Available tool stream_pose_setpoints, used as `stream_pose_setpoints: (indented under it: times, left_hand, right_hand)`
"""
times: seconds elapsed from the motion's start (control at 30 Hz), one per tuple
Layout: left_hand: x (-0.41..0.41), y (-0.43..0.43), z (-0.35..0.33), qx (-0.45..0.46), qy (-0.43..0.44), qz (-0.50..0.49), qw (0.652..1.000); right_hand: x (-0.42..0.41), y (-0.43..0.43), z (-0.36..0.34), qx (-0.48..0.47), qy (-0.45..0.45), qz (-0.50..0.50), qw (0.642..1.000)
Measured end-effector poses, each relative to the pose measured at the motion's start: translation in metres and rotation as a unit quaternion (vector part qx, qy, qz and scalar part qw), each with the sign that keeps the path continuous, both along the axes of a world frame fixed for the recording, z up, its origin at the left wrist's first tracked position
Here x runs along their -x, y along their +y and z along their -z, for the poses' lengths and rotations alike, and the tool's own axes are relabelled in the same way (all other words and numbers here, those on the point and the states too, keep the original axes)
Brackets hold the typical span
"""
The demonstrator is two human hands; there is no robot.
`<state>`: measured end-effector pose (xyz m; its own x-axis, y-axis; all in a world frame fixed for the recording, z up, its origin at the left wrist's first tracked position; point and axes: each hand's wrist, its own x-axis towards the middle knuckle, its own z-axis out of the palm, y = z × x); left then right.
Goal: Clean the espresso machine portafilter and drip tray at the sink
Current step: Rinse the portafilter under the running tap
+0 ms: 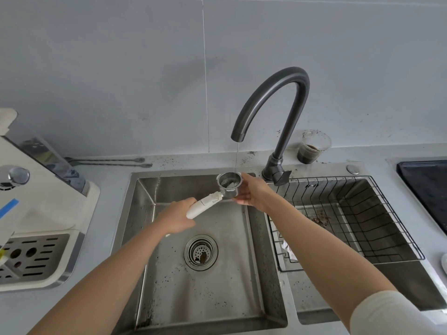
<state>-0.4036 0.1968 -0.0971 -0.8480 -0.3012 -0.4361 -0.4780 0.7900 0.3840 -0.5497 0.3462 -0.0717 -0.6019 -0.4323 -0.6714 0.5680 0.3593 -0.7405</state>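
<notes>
The portafilter (pixel 227 186) has a metal basket and a white handle, and it is held above the left sink basin (pixel 210 281). My left hand (pixel 177 217) grips the white handle. My right hand (pixel 251 192) cups the right side of the metal basket. A thin stream of water falls from the dark faucet (pixel 278 112) into the basket, which holds water. The drip tray (pixel 31 258) sits in the base of the cream espresso machine (pixel 43 204) on the counter at the left.
Coffee grounds speck the basin and the drain strainer (pixel 200 252). A wire rack (pixel 350 221) sits in the right basin. A plastic cup (pixel 312 148) with dark liquid stands behind the faucet. Two long stirrers (pixel 108 162) lie by the wall. A black cooktop (pixel 428 187) is at the right.
</notes>
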Motion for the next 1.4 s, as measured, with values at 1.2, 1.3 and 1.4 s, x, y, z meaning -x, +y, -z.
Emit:
stream_pose_setpoints:
  times: [1.2,1.3,1.4]
  left_hand:
    - [0.011,0.016,0.016,0.03,0.069,-0.048,0.996]
    - [0.009,0.014,0.019,-0.003,0.062,-0.068,0.996]
    - [0.006,0.014,0.022,-0.02,0.067,-0.084,0.994]
  right_hand:
    - [0.013,0.0,0.016,0.057,0.062,0.024,0.996]
    - [0.011,-0.004,0.014,0.062,0.084,-0.005,0.995]
    - [0.008,-0.003,0.014,0.088,0.08,-0.019,0.993]
